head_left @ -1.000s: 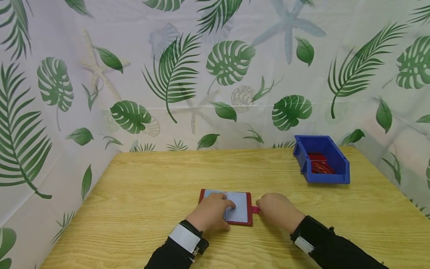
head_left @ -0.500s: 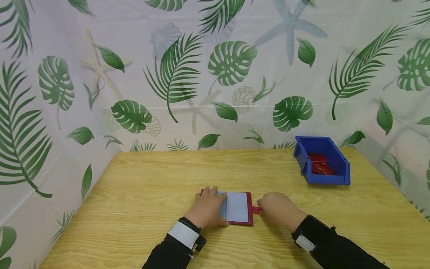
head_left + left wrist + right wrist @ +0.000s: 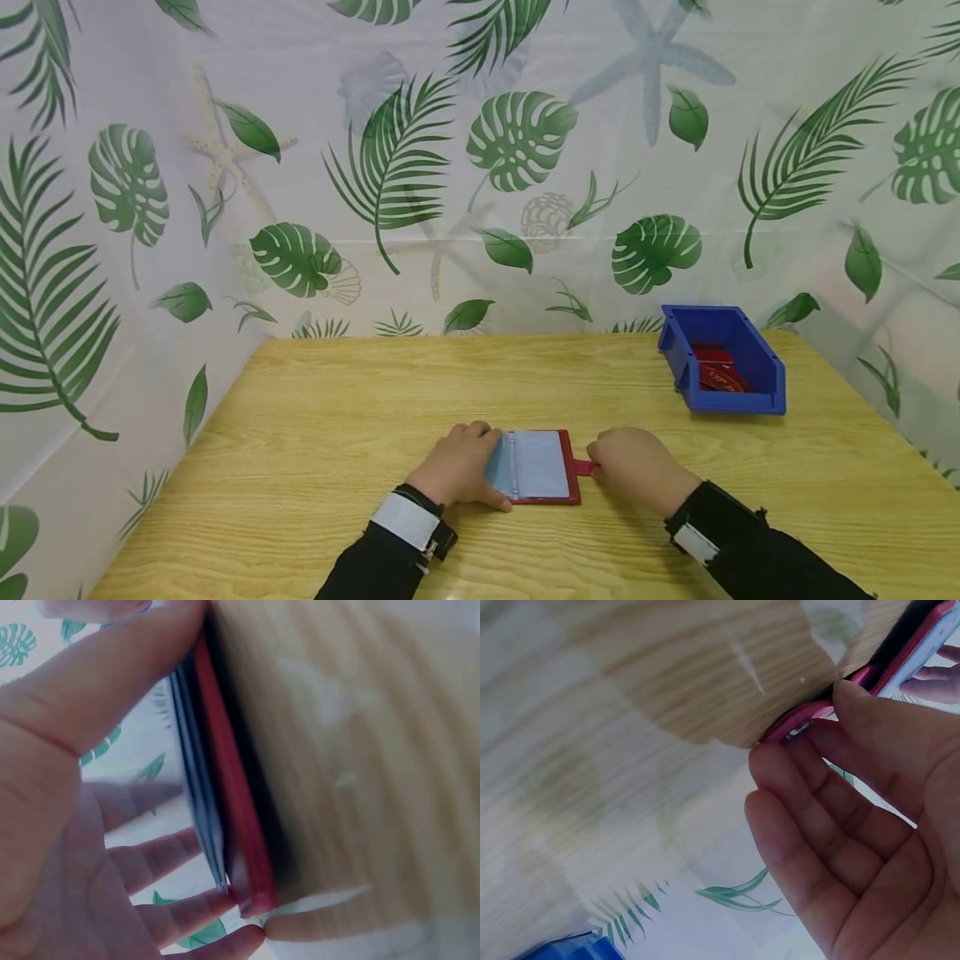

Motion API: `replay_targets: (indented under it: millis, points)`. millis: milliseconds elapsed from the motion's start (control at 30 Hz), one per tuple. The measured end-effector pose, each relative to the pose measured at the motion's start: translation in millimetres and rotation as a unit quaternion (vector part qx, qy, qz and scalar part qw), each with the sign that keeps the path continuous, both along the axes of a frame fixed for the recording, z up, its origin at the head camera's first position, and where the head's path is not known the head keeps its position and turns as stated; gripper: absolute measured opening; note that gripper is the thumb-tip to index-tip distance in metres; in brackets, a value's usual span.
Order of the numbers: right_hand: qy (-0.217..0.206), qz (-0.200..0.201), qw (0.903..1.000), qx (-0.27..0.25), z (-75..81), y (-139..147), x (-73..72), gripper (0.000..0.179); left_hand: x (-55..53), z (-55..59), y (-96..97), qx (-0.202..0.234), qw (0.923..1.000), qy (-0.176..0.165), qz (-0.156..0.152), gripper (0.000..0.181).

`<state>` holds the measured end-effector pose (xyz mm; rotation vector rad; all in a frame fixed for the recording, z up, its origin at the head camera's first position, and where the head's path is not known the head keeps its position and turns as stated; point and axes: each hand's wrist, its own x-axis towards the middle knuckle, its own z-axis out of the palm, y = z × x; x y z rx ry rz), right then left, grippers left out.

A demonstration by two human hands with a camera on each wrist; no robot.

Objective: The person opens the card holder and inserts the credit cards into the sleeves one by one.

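Observation:
A small red card holder point(image 3: 543, 467) lies spread open on the wooden table, its clear plastic pages showing around a middle fold. My left hand point(image 3: 459, 467) spans its left half, thumb at the near edge and fingers toward the far edge, covering much of that side. In the left wrist view, the red cover point(image 3: 232, 772) and its page edges run between thumb and fingers. At the right side, my right hand point(image 3: 636, 468) pinches the holder's short strap point(image 3: 584, 467). The right wrist view shows the strap's tip point(image 3: 806, 716) between thumb and fingers, with a metal snap.
A blue plastic bin point(image 3: 738, 402) stands at the back right of the wooden table point(image 3: 337, 400), with red cards point(image 3: 720, 377) inside. Behind the table hangs a white cloth point(image 3: 420, 283) printed with green leaves.
My left hand has gone from the pages to the holder's left half, its fingers toward the far edge. Holder and right hand have shifted slightly right, the strap still pinched.

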<state>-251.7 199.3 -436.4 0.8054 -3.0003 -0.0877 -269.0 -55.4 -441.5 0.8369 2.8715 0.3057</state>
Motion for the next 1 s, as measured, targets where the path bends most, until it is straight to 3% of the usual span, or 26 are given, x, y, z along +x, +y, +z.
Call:
replay_targets:
  millis: [200,433,600,800,1000]
  points:
    - [-0.001,-0.007,0.9998,-0.017,0.4,6.2,0.3,0.016,3.8,4.5,5.5,-0.029,0.9995,0.012,0.000,0.096]
    - [-0.022,-0.010,0.9989,-0.041,-1.0,8.9,1.4,0.021,3.9,3.9,6.2,-0.026,0.9996,0.009,0.003,0.095]
    - [-0.037,0.016,0.9958,-0.082,0.8,14.8,6.1,0.025,4.4,4.9,7.0,-0.026,0.9996,0.005,0.002,0.094]
    - [-0.083,0.041,0.9898,-0.108,5.9,28.0,4.2,0.011,5.1,3.7,6.6,-0.026,0.9996,0.007,0.003,0.095]
    - [-0.111,0.009,0.9868,-0.117,14.9,53.6,-3.4,0.006,5.9,4.1,5.9,-0.024,0.9997,0.010,-0.002,0.094]
